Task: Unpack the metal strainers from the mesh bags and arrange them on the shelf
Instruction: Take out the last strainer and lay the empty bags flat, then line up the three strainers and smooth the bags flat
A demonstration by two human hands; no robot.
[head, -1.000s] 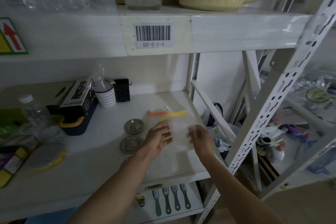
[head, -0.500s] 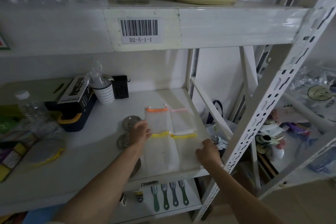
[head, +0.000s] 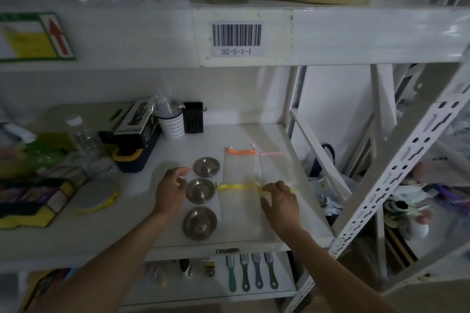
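Note:
Three round metal strainers lie in a column on the white shelf: far, middle and near. To their right, several flat white mesh bags are laid side by side: an orange-topped bag, a pink-topped bag and a yellow-topped bag. My left hand hovers open just left of the middle strainer. Over the rightmost yellow-topped bag, my right hand is open with its fingertips at the yellow hem. At the left, a further mesh bag with yellow trim still holds something round.
A black and yellow box, a dotted white cup, a small black item and a plastic bottle stand at the back left. Sponges lie far left. A slanted white upright bounds the right. Brushes lie on the shelf below.
The bags have gone from held in both hands to lying flat on the shelf. My left hand has moved left off the bags, uncovering the strainers. My right hand has moved up to the yellow hem.

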